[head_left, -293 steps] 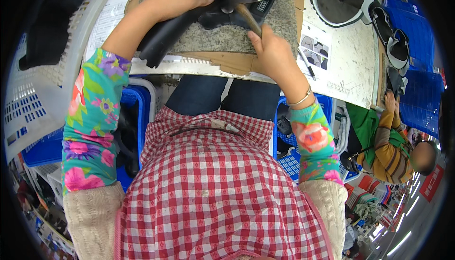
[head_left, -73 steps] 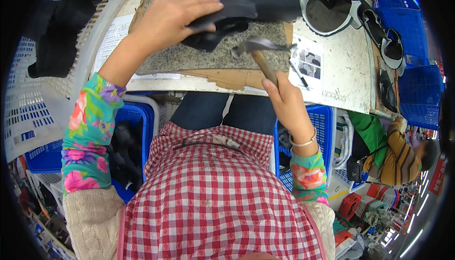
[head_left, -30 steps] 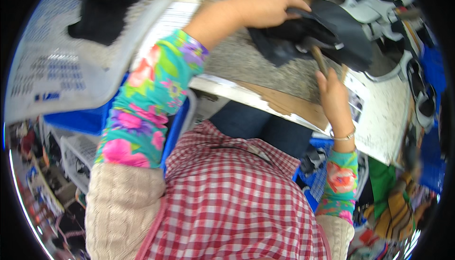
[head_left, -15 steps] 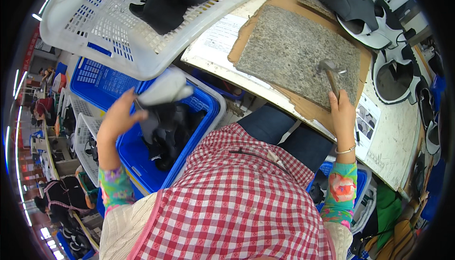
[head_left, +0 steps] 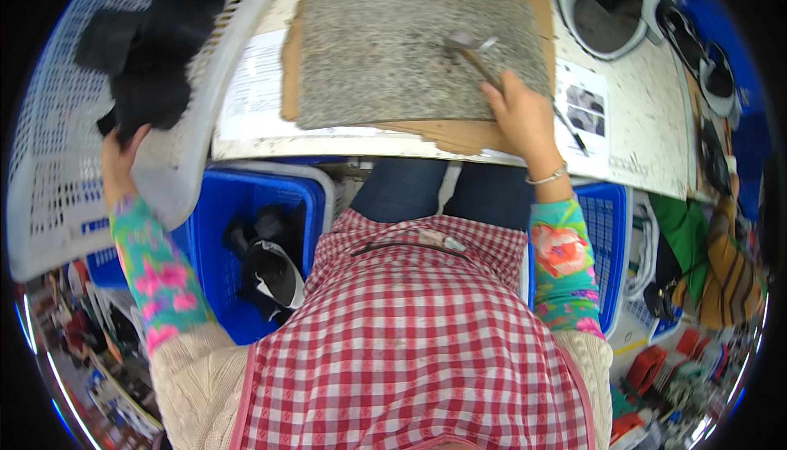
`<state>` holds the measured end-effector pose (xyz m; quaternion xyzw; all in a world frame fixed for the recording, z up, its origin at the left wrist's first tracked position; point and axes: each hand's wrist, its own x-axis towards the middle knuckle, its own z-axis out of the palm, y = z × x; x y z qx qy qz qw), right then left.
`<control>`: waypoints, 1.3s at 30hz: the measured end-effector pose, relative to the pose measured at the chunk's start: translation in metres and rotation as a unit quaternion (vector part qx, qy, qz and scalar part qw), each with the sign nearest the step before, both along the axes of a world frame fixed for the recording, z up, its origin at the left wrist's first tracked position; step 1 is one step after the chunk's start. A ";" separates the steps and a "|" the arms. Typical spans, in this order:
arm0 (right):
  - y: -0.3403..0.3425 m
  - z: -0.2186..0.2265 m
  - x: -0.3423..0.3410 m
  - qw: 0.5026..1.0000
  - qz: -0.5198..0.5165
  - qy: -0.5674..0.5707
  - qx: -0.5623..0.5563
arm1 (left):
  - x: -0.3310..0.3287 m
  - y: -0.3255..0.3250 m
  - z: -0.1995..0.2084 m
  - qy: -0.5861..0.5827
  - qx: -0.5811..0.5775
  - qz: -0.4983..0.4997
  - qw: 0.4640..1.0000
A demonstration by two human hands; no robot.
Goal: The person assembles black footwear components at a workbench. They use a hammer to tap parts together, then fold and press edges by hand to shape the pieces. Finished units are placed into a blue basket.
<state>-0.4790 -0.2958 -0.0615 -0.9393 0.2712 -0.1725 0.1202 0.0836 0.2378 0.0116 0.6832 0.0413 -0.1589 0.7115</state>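
Observation:
My left hand (head_left: pixel 123 155) reaches into the white plastic basket (head_left: pixel 164 196), its thumb and fingers closed on the edge of a black shoe upper piece (head_left: pixel 152 97). More black pieces (head_left: pixel 201 20) lie beyond it in the same basket. A hammer (head_left: pixel 479 65) is gripped by the handle in my right hand (head_left: pixel 525 118). Its metal head hovers over or rests on a speckled grey slab (head_left: pixel 377 56); I cannot tell which. Brown cardboard (head_left: pixel 459 134) lies under the slab.
Below the basket, a blue crate (head_left: pixel 307 192) holds black pieces and a white-and-black shoe upper (head_left: pixel 279 274). Grey-and-white uppers (head_left: pixel 607 15) stand on the white table (head_left: pixel 648 122) at right, near a printed sheet (head_left: pixel 590 93) and a pen (head_left: pixel 571 130). Another blue crate (head_left: pixel 602 245) sits below.
My left hand has moved from above the blue crate to the basket's black pieces. A white-and-black upper now lies in the crate. The view has turned; the hammer stays in my right hand.

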 end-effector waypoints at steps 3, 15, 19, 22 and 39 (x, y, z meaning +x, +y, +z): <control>0.008 0.000 0.001 1.000 -0.013 0.001 -0.011 | -0.091 0.026 -0.014 -0.041 -0.022 0.042 0.998; 0.034 -0.001 -0.047 0.957 -0.021 -0.187 0.220 | -0.250 -0.190 0.037 -0.471 0.200 -0.035 0.858; 0.054 0.000 -0.085 0.924 -0.087 -0.211 0.308 | -0.290 -0.322 0.016 -0.663 0.093 -0.290 0.683; 0.063 0.021 -0.110 0.932 -0.104 -0.153 0.310 | -0.322 -0.359 -0.007 -0.563 0.264 -0.481 0.618; 0.039 0.095 -0.036 0.994 0.072 -0.059 0.055 | -0.303 -0.444 0.052 -0.468 0.252 -0.588 0.610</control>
